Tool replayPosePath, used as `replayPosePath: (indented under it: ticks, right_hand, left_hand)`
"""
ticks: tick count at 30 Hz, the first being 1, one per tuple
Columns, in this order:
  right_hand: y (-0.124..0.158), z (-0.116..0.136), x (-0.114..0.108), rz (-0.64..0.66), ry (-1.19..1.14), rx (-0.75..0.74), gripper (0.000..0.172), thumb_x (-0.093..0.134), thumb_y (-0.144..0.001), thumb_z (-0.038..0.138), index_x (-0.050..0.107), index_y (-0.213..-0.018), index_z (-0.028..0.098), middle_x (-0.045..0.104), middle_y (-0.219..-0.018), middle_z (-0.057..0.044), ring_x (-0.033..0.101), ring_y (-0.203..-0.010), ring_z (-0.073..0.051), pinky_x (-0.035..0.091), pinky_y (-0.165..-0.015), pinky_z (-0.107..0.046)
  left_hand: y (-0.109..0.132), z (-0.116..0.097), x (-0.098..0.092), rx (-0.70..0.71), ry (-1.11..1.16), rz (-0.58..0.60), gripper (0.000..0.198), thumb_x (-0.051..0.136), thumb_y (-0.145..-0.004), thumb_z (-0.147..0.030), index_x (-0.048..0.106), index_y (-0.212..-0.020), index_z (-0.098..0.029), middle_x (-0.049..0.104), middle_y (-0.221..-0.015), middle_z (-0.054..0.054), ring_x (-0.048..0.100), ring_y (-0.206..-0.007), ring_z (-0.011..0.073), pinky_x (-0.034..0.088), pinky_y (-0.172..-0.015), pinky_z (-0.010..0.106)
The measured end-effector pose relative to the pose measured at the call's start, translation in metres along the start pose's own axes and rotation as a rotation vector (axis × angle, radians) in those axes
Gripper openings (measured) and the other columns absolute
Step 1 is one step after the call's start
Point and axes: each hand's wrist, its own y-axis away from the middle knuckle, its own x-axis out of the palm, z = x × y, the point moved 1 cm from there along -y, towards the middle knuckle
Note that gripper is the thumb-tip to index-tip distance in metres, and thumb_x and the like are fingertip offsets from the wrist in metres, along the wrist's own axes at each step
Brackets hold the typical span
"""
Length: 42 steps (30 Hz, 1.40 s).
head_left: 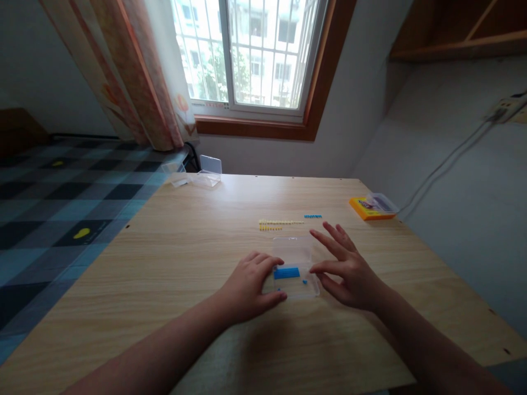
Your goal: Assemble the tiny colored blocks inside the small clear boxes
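A clear plastic box [310, 289] lies on the table with its lid [292, 249] folded back on the far side. Inside it are a flat blue strip-like piece [287, 272] and a couple of tiny blue pieces [304, 282]. My left hand [253, 282] grips the box's left side, thumb at the near edge and fingers at the far edge. At the box's right side is my right hand [349, 269], its fingers spread and nothing visible in them. Its index fingertip is by the box's right side; whether it touches cannot be made out.
Beyond the box lie rows of small yellow pieces [280, 222] and a short row of blue pieces [313, 216]. An orange-yellow box [370, 208] with a clear case on top stands at the right edge. Open clear boxes [208, 178] stand at the far left corner.
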Motion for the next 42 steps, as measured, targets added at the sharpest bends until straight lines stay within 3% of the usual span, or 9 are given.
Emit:
replayPosePath:
  ticks: [3, 5, 7, 10, 19, 42]
  right_hand:
    - [-0.001, 0.0, -0.007, -0.014, -0.023, -0.043, 0.023, 0.065, -0.081, 0.014, 0.078, -0.093, 0.029, 0.07, -0.124, -0.006, 0.06, -0.115, -0.03, 0.043, -0.103, -0.052]
    - [-0.002, 0.001, -0.005, 0.091, -0.056, -0.066, 0.027, 0.063, -0.081, 0.013, 0.077, -0.096, 0.029, 0.072, -0.1, -0.004, 0.062, -0.094, -0.024, 0.046, -0.09, -0.044]
    - [-0.003, 0.002, 0.0, 0.208, -0.072, -0.071, 0.03, 0.061, -0.079, 0.012, 0.077, -0.097, 0.03, 0.07, -0.092, -0.002, 0.059, -0.087, -0.022, 0.043, -0.086, -0.042]
    - [-0.004, 0.002, 0.006, 0.278, -0.079, -0.045, 0.031, 0.062, -0.075, 0.011, 0.078, -0.095, 0.03, 0.068, -0.091, -0.002, 0.056, -0.088, -0.022, 0.039, -0.088, -0.043]
    - [-0.005, 0.008, 0.013, 0.263, -0.001, 0.068, 0.023, 0.062, -0.081, 0.013, 0.078, -0.095, 0.023, 0.066, -0.087, -0.006, 0.051, -0.085, -0.022, 0.035, -0.086, -0.041]
    - [-0.004, 0.002, 0.018, 0.199, -0.077, 0.059, 0.028, 0.057, -0.085, 0.012, 0.077, -0.103, 0.02, 0.065, -0.086, -0.007, 0.052, -0.084, -0.023, 0.038, -0.082, -0.04]
  left_hand:
    - [0.0, 0.0, 0.0, -0.003, -0.002, 0.002, 0.052, 0.08, -0.079, -0.042, 0.061, -0.125, -0.023, 0.068, -0.123, 0.008, 0.058, -0.116, 0.0302, 0.044, -0.105, 0.047]
    - [0.0, 0.0, 0.0, -0.005, -0.004, 0.002, 0.053, 0.081, -0.079, -0.041, 0.061, -0.124, -0.023, 0.068, -0.122, 0.008, 0.058, -0.116, 0.03, 0.044, -0.105, 0.047]
    - [-0.001, 0.0, 0.0, -0.007, -0.001, 0.002, 0.053, 0.081, -0.078, -0.04, 0.061, -0.124, -0.023, 0.068, -0.122, 0.007, 0.058, -0.115, 0.0297, 0.045, -0.104, 0.047]
    - [-0.001, 0.0, 0.001, -0.006, -0.004, -0.003, 0.053, 0.081, -0.078, -0.04, 0.061, -0.124, -0.023, 0.068, -0.121, 0.007, 0.058, -0.115, 0.0298, 0.046, -0.104, 0.047]
    - [0.001, 0.002, 0.003, 0.01, -0.015, -0.027, 0.052, 0.081, -0.078, -0.04, 0.061, -0.124, -0.023, 0.068, -0.122, 0.007, 0.058, -0.116, 0.03, 0.045, -0.105, 0.048]
    - [0.001, 0.001, 0.003, 0.006, -0.026, -0.029, 0.054, 0.081, -0.077, -0.041, 0.062, -0.124, -0.022, 0.068, -0.12, 0.007, 0.059, -0.113, 0.0298, 0.046, -0.103, 0.048]
